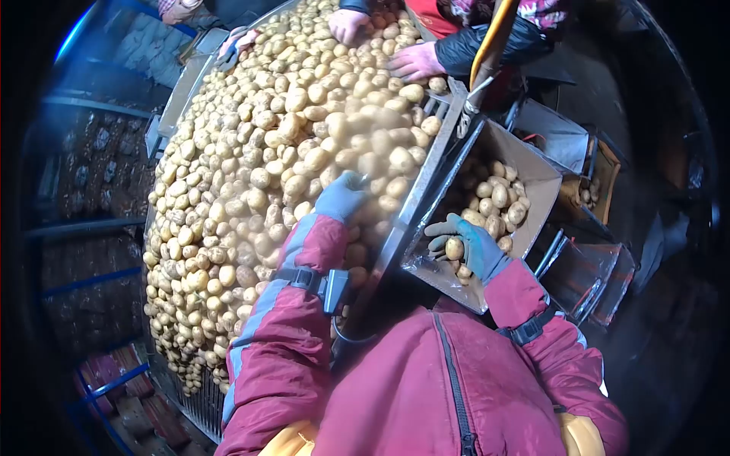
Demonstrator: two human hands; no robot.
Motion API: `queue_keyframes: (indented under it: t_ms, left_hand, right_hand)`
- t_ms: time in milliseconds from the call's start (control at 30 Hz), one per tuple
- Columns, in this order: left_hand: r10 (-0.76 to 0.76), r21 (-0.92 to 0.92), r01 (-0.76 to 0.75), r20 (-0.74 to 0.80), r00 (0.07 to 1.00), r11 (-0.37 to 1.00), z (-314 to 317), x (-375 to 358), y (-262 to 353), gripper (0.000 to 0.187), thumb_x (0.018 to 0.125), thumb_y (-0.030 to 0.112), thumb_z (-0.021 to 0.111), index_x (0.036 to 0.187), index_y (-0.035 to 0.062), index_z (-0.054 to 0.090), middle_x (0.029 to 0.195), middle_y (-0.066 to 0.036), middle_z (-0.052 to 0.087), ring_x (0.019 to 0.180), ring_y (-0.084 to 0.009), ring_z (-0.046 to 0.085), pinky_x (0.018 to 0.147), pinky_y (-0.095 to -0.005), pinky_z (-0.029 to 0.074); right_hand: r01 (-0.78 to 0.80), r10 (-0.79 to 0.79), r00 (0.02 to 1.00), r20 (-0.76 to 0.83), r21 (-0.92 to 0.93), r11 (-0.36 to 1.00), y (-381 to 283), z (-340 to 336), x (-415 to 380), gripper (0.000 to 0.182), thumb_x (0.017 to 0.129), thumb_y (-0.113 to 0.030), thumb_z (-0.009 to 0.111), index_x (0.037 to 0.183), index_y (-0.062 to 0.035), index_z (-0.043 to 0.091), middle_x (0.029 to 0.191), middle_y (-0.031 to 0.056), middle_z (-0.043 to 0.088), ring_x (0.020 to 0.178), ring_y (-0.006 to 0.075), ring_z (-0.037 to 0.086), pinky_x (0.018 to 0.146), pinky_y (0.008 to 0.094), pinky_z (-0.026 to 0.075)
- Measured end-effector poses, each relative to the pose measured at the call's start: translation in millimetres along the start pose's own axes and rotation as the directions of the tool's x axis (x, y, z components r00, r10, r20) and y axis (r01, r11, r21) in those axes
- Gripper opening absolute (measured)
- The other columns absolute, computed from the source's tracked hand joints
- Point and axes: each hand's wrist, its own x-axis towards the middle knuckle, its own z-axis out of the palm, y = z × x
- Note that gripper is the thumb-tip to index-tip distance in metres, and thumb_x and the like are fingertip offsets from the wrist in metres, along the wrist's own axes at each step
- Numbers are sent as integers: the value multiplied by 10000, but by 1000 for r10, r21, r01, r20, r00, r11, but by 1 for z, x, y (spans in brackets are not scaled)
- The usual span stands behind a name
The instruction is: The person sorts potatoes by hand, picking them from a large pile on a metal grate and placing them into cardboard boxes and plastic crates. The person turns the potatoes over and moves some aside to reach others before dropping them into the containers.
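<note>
My left hand (340, 196), in a blue-grey glove, reaches onto a broad heap of potatoes (258, 178) near the metal side rail. Its fingers point down and away from me, so I cannot see whether they grip anything. Over the near end of a cardboard box (536, 171), my right hand (473, 245), gloved the same way, has its fingers curled around a potato (454, 249). More potatoes (498, 199) lie inside that box. A small device (335, 292) is strapped to my left forearm.
Across the heap, another person's pink-gloved hands (416, 62) touch potatoes; another gloved hand (239, 44) rests at the far left edge. A metal rail (433, 156) separates heap and box. A pole (493, 42) rises beside it. Further boxes (553, 135) stand at right.
</note>
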Motion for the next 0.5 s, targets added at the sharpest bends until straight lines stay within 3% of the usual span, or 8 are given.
queue_keyframes:
  t_ms: [33, 100, 133, 233, 367, 433, 467, 500]
  left_hand:
    - [23, -107, -22, 10, 1000, 994, 1, 3, -9, 386, 836, 319, 761, 1180, 152, 710, 1023, -114, 744, 936, -213, 709, 829, -353, 550]
    - [76, -314, -63, 29, 997, 947, 2, 5, -23, 365, 847, 291, 770, 1168, 125, 715, 974, -82, 739, 865, -148, 683, 771, -317, 545]
    - [37, -455, 6, 85, 996, 891, -16, -13, 3, 278, 870, 48, 743, 1147, 26, 724, 1024, -6, 744, 908, -93, 645, 827, -258, 531]
    - [30, -604, 68, 151, 988, 794, -23, -16, -11, 307, 865, 61, 759, 1166, 16, 720, 1036, -36, 743, 883, -108, 657, 812, -260, 538]
    - [97, -685, 93, 234, 967, 723, -20, -29, -13, 291, 862, 62, 764, 1142, -5, 715, 1036, -57, 738, 877, -127, 672, 808, -262, 547]
    - [125, -693, 147, 326, 937, 705, -19, -53, 23, 288, 867, 65, 762, 1140, -11, 710, 1038, -56, 736, 889, -133, 678, 821, -264, 550]
    - [127, -619, 127, 349, 928, 775, -21, -76, 59, 276, 878, 66, 759, 1136, -15, 704, 1045, -55, 733, 905, -134, 678, 838, -266, 550]
    - [221, -670, 113, 392, 893, 734, -10, -80, 66, 286, 893, 89, 759, 1156, -11, 705, 1056, -53, 729, 928, -133, 673, 862, -272, 547]
  right_hand:
    - [-61, 61, 998, 14, 80, 995, 2, -1, 6, 521, 1091, -400, 408, 1205, 31, 678, 1068, 115, 719, 878, 177, 691, 860, 307, 568]
    - [-32, 32, 999, -3, 66, 997, 6, 2, 10, 492, 1089, -381, 427, 1192, 26, 684, 1059, 121, 718, 880, 188, 699, 838, 314, 580]
    - [-15, 16, 1000, -12, 62, 998, 5, 5, 11, 478, 1088, -372, 436, 1186, 23, 687, 1054, 123, 718, 882, 194, 703, 828, 317, 586]
    - [-36, 35, 999, -9, -18, 999, 0, 18, 11, 459, 1081, -368, 462, 1210, 20, 669, 1052, 141, 715, 906, 215, 712, 818, 342, 598]
    - [1, -2, 997, 78, 21, 1000, 9, 32, 26, 549, 1085, -445, 416, 1240, 23, 655, 981, 124, 711, 877, 199, 698, 819, 328, 590]
    - [14, -19, 997, 77, 60, 998, 16, 34, 44, 549, 1080, -456, 434, 1241, 22, 651, 989, 128, 712, 872, 211, 703, 806, 341, 599]
    - [13, -26, 998, 61, 207, 978, 20, 38, 49, 486, 1038, -435, 560, 1243, 1, 622, 1031, 144, 704, 813, 266, 720, 707, 380, 609]
    - [-10, -6, 998, 70, 227, 974, 20, 37, 51, 472, 1040, -433, 557, 1226, -4, 623, 1035, 145, 703, 799, 269, 717, 688, 386, 607]
